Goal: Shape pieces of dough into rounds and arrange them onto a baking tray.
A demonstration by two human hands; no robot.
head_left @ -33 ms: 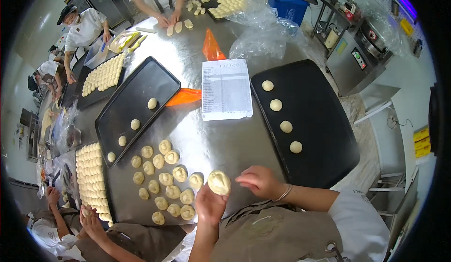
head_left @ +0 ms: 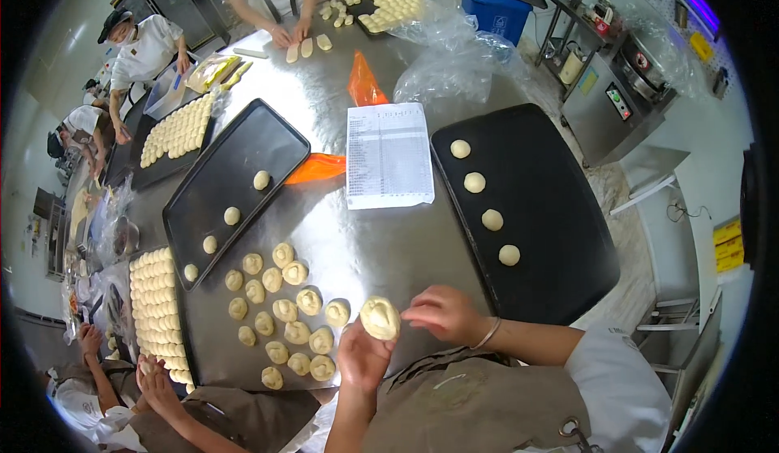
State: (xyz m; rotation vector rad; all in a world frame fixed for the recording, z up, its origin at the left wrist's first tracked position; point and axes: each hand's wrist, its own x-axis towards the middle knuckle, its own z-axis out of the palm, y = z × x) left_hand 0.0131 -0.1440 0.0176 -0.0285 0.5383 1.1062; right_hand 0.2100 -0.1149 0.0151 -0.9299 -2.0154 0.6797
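My left hand (head_left: 363, 357) holds a pale dough ball (head_left: 380, 318) up on its fingers, above the near edge of the steel table. The ball's upward side has an uneven, folded surface. My right hand (head_left: 445, 315) is just to its right, fingers curled together, fingertips at the ball's edge; nothing shows in them. Left of my left hand, several similar dough balls (head_left: 298, 333) with dimpled, folded tops lie in loose rows on the table.
At right, a black tray (head_left: 560, 209) bears smooth dough balls in a line; another black tray (head_left: 272, 136) lies left. A printed sheet (head_left: 389, 157) and orange piping bags (head_left: 367, 84) are between. Co-workers' hands (head_left: 162, 388) work at lower left and far side (head_left: 290, 32).
My right fingertips have come slightly closer to the dough ball in my left hand. The whole view has shifted very slightly.
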